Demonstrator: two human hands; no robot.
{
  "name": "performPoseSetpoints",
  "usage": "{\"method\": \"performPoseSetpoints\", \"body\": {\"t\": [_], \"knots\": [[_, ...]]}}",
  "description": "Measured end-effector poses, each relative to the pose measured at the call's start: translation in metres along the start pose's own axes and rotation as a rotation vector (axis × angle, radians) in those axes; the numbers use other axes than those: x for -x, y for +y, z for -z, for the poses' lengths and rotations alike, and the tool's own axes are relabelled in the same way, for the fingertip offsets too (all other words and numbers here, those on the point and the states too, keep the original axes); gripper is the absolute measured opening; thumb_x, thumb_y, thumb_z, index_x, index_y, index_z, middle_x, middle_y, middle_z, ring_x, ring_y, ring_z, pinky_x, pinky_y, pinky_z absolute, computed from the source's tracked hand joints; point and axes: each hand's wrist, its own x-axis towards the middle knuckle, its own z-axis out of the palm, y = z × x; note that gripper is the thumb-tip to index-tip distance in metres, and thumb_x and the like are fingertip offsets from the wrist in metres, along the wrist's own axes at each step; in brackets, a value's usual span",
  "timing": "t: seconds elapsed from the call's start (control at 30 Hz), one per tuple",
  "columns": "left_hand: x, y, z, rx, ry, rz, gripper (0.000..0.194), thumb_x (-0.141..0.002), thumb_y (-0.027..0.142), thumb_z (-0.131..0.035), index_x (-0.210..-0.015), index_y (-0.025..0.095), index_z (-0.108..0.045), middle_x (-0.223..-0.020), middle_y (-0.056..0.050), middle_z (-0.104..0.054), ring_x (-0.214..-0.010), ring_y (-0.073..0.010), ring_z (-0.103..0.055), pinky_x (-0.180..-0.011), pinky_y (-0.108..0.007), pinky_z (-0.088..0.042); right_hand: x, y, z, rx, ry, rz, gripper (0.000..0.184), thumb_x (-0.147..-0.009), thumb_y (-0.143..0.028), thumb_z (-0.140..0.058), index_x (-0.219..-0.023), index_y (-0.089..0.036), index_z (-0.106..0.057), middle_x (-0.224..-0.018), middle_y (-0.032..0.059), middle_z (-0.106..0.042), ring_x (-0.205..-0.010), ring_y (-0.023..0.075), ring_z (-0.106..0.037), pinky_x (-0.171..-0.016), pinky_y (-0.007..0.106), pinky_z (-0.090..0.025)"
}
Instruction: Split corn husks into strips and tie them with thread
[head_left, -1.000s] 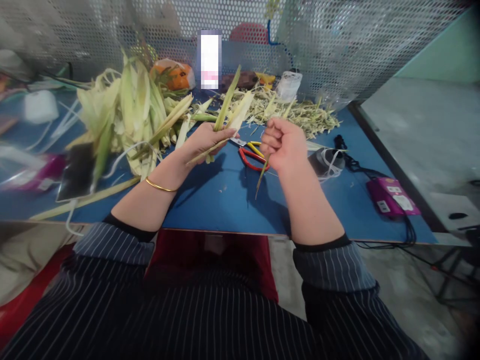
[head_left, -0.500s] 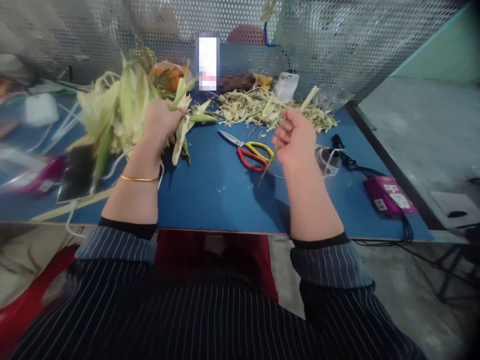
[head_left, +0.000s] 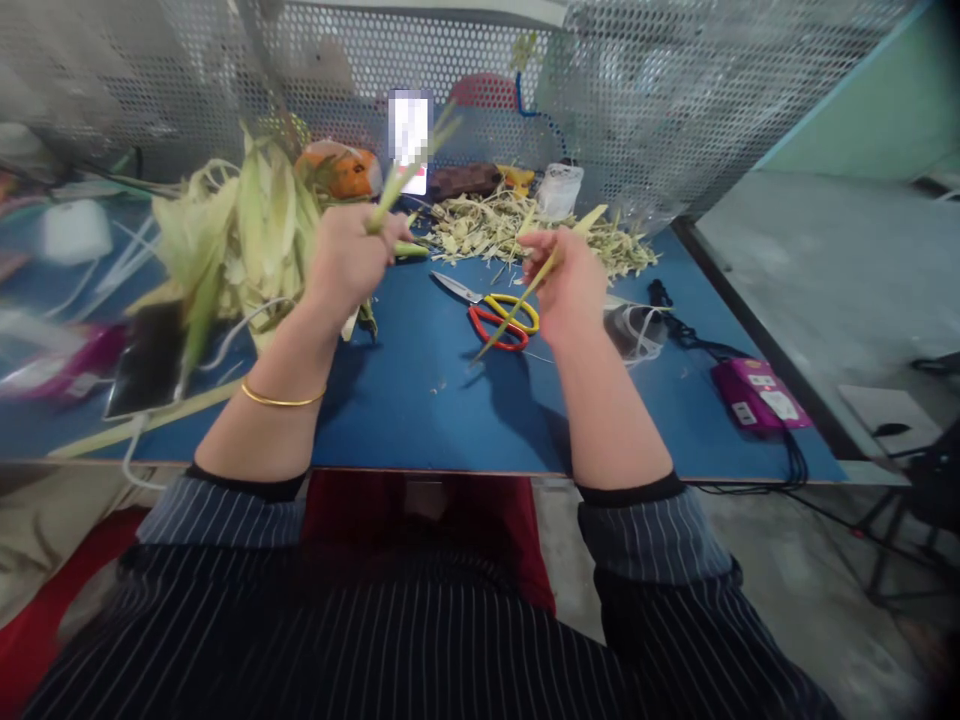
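My left hand [head_left: 349, 255] is closed around a bundle of green corn husk [head_left: 409, 180] that sticks up to the right, across the bright phone screen. Opposite it, my right hand [head_left: 571, 285] pinches a long thin strip of corn husk [head_left: 517, 305], its lower tip slanting down to the left. Below and between the hands lie scissors [head_left: 499, 315] with one red and one yellow handle, blades to the left. A big pile of whole corn husks [head_left: 255, 215] lies beside my left hand. Behind my right hand spreads a heap of trimmed husk scraps [head_left: 480, 225].
A phone [head_left: 409, 135] stands at the back before a perforated metal screen [head_left: 465, 50]. An orange package [head_left: 341, 168] is near it. At the right are a purple box [head_left: 759, 392] and black cables; at the left, a dark phone-like slab [head_left: 146, 360] with a white cable.
My left hand has moved right and lifted the husk off the pile's edge, swinging it upward. My right hand has shifted slightly left and down with its strip.
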Motion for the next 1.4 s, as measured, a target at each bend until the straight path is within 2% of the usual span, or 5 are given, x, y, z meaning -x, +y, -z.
{"method": "performPoseSetpoints", "body": {"t": [0.27, 0.6, 0.97, 1.2, 1.4], "knots": [[0.029, -0.002, -0.051, 0.309, -0.197, 0.217, 0.028, -0.09, 0.035, -0.066, -0.069, 0.016, -0.065, -0.051, 0.004, -0.041, -0.036, -0.0026, -0.024, -0.039, -0.022, -0.013, 0.016, -0.009, -0.004, 0.01, 0.403, 0.551, 0.027, -0.097, -0.048, -0.046, -0.088, -0.025, -0.056, -0.062, -0.0038, -0.046, -0.049, 0.0127, -0.048, -0.052, 0.03, -0.04], [0.018, -0.015, -0.054, 0.576, -0.154, 0.39, 0.027, -0.088, 0.04, -0.07, -0.076, 0.016, -0.066, -0.048, 0.008, -0.037, -0.032, -0.0015, -0.021, -0.036, -0.02, -0.015, 0.052, 0.017, -0.022, 0.822, -0.338, 1.037, 0.022, -0.098, -0.028, -0.05, -0.102, -0.027, -0.072, -0.098, 0.0067, -0.075, -0.086, 0.018, -0.069, -0.077, 0.034, -0.052], [-0.006, -0.019, -0.022, 0.539, 0.324, 0.193, 0.029, -0.096, 0.044, -0.06, -0.08, 0.019, -0.064, -0.053, 0.007, -0.037, -0.037, -0.0026, -0.018, -0.035, -0.024, -0.012, 0.056, 0.003, -0.02, 0.629, 0.07, 0.861, 0.027, -0.1, -0.04, -0.047, -0.107, -0.025, -0.068, -0.1, 0.0088, -0.07, -0.077, 0.0185, -0.066, -0.076, 0.036, -0.053], [0.009, -0.021, -0.046, 0.434, 0.221, 0.206, 0.032, -0.093, 0.052, -0.061, -0.084, 0.021, -0.064, -0.053, 0.006, -0.041, -0.036, -0.0037, -0.022, -0.036, -0.026, -0.014, 0.059, 0.006, -0.027, 1.169, -0.23, 0.775, 0.038, -0.102, -0.04, -0.041, -0.096, -0.019, -0.071, -0.08, 0.0094, -0.069, -0.069, 0.0199, -0.061, -0.064, 0.034, -0.038], [0.008, -0.022, -0.048, 0.662, 0.0, 0.215, 0.039, -0.087, 0.059, -0.066, -0.088, 0.02, -0.065, -0.055, 0.007, -0.04, -0.036, -0.0014, -0.017, -0.035, -0.023, -0.013, 0.058, 0.004, -0.031, 0.803, -0.231, 0.471, 0.031, -0.1, -0.034, -0.046, -0.081, -0.019, -0.066, -0.071, 0.0037, -0.068, -0.066, 0.0167, -0.062, -0.064, 0.03, -0.04]]}}
